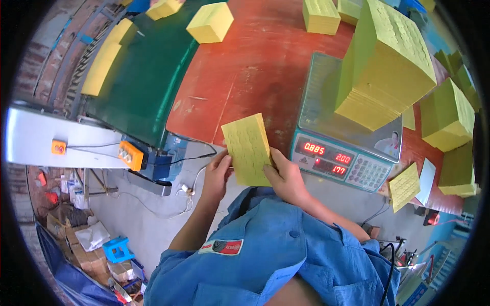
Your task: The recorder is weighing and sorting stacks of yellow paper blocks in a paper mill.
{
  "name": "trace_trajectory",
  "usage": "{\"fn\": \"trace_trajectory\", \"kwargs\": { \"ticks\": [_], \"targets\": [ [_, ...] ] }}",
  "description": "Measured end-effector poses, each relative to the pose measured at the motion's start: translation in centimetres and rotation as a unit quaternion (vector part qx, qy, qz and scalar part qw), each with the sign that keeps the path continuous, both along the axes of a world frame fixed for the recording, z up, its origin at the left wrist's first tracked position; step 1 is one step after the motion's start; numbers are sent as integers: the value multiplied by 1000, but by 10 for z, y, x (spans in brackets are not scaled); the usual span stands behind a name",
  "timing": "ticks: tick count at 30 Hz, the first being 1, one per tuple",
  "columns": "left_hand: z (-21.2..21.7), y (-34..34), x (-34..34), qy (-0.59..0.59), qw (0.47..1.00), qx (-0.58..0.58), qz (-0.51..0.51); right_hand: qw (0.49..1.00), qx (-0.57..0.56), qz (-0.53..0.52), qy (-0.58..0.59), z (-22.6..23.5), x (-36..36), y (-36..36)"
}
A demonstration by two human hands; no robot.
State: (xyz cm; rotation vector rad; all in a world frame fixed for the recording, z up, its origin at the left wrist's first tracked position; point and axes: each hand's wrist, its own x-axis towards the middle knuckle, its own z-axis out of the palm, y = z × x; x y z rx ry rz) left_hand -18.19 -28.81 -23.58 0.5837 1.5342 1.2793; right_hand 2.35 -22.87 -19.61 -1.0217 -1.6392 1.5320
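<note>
A stack of yellow paper sheets (pixel 246 150), with rows of wavy cut marks on its top face, is held tilted in front of my body. My left hand (pixel 218 176) grips its left edge near the lower corner. On the opposite side, my right hand (pixel 286 176) closes on the lower right edge with the thumb on top. To the right stands a digital scale (pixel 314 109) with a lit red display and a keypad. A tall block of the same yellow paper (pixel 388 76) rests on its pan.
A red tabletop (pixel 204 102) lies ahead, bordered on the left by a green conveyor belt (pixel 138 76) carrying yellow paper blocks (pixel 210 23). More paper stacks (pixel 446 115) crowd the right. An orange switch box (pixel 130 155) sits beside the belt. Cables and a blue stool (pixel 117 250) are on the floor.
</note>
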Motion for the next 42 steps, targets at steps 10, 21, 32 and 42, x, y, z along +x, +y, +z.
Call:
{"fn": "trace_trajectory", "kwargs": {
  "ticks": [10, 21, 32, 42],
  "targets": [
    [-1, 3, 33, -149, 983, 88, -64, 990, 141, -14, -21, 22, 53, -17],
    [115, 65, 18, -118, 953, 160, -229, 984, 134, -85, 76, 83, 89, 7],
    [292, 277, 142, -10, 888, 307, -343, 937, 212, -258, 107, 240, 176, 165],
    [243, 321, 165, 36, 890, 226, -395, 946, 122, -298, 48, 210, 201, 189]
  ]
}}
